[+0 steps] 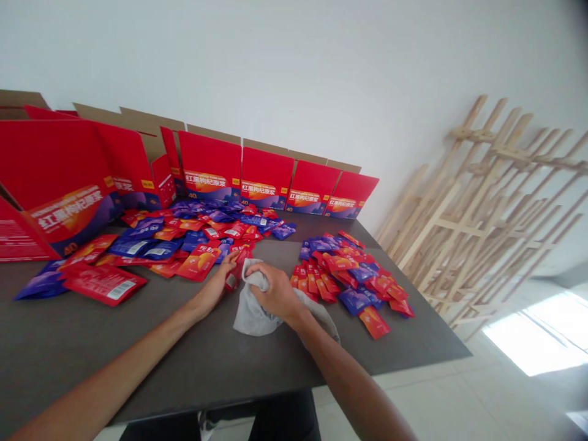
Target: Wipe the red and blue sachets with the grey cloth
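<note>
A red pouch [234, 275] is gripped in my left hand [217, 279], near the middle of the dark table. Just to its right, my right hand [277, 293] is closed on a bunched light grey cloth [257, 312]. The cloth's top edge comes up against the pouch, and its loose end trails on the tabletop toward the right. Beyond my left hand spreads a loose heap of red and blue pouches [197, 262]. A second pile of pouches [337, 263] lies to the right of my right hand, some of them fanned in a row.
Open red cartons [266, 177] line the table's back edge against the wall, with a larger carton [64, 184] at the left. Wooden easels [463, 226] lean by the wall on the right. The grey tabletop [184, 355] ends in front of my legs.
</note>
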A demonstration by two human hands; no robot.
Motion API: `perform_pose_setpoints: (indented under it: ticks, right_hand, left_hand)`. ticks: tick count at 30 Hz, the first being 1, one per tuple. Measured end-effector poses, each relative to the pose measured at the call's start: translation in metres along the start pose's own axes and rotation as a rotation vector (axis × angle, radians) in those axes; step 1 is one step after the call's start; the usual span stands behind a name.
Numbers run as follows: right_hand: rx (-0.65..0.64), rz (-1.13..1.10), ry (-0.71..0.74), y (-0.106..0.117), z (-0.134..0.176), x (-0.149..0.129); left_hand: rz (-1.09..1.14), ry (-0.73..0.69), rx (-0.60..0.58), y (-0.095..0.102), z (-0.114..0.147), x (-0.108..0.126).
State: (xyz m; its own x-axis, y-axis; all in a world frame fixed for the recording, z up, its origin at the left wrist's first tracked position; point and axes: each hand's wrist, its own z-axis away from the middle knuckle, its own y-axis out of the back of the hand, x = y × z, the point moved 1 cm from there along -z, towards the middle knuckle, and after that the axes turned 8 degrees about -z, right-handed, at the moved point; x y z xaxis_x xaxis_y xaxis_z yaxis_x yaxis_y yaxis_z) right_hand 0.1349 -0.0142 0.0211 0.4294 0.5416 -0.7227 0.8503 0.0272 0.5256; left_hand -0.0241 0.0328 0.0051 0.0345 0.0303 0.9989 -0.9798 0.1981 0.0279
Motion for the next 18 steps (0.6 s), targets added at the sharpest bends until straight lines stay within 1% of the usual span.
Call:
perform_pose_setpoints:
  ticks: [2, 4, 6, 8, 9, 10, 11, 12, 13, 14, 16, 18]
  right_hand:
    - [0.008, -0.021, 0.027, -0.001, 0.000, 0.001]
    - [0.066, -0.026, 0.023, -0.001, -0.001, 0.004]
    - [0.205, -0.018, -0.002, 0.004, -0.002, 0.007]
    - [0.359, -0.007, -0.037, 0.011, -0.004, 0.010]
    - [0.414, -0.001, -0.055, 0.014, -0.004, 0.012]
    - [0.442, 0.002, -0.070, 0.016, -0.004, 0.013]
    - [0.441, 0.001, -0.077, 0.017, -0.004, 0.013]
    - [0.407, -0.005, -0.072, 0.017, -0.004, 0.012]
    - [0.344, -0.016, -0.058, 0.015, -0.003, 0.011]
    - [0.255, -0.031, -0.037, 0.012, -0.002, 0.009]
    - [0.036, -0.066, 0.017, 0.004, 0.002, 0.004]
    - [-0.171, -0.084, 0.060, -0.004, 0.005, 0.000]
  left_hand:
    - [0.304, 0.083, -0.103, -0.015, 0.010, 0.003]
    - [0.481, 0.136, -0.180, -0.028, 0.021, 0.003]
    - [0.577, 0.172, -0.238, -0.037, 0.030, 0.002]
    - [0.624, 0.174, -0.301, -0.042, 0.036, 0.000]
    - [0.638, 0.165, -0.329, -0.043, 0.038, -0.002]
    - [0.650, 0.158, -0.348, -0.044, 0.038, -0.002]
    - [0.662, 0.158, -0.350, -0.044, 0.039, -0.003]
    - [0.671, 0.164, -0.335, -0.043, 0.038, -0.004]
    - [0.677, 0.175, -0.305, -0.042, 0.036, -0.005]
    - [0.680, 0.184, -0.259, -0.040, 0.034, -0.005]
    - [0.676, 0.198, -0.165, -0.034, 0.028, -0.006]
    - [0.671, 0.195, -0.107, -0.027, 0.022, -0.007]
